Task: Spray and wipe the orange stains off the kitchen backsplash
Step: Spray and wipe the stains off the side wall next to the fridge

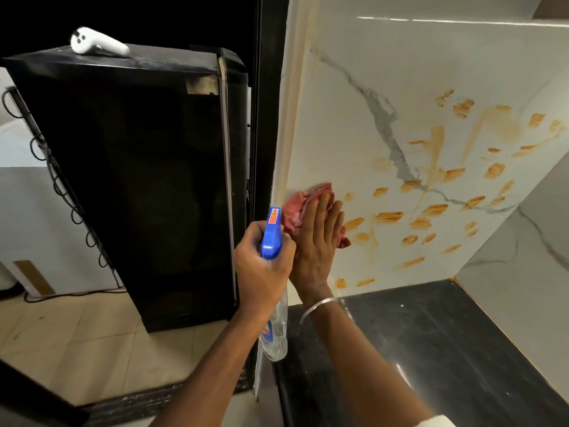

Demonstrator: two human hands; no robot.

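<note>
The white marble backsplash [363,124] carries several orange stains [389,216], smeared and dabbed across its middle and lower right. My right hand [318,245] presses a crumpled pink cloth [295,208] flat against the wall near its left edge, fingers straight and pointing up. My left hand [261,269] grips the blue trigger head of a clear spray bottle [272,232], held just left of the right hand; the bottle's body [275,337] hangs below my fist.
A black stone countertop [431,349] runs below the backsplash. A second marble wall [523,272] meets it at the right corner. Left of the wall stands a tall black appliance [138,180] with a white controller [98,41] on top. Beige floor tiles [92,340] lie below.
</note>
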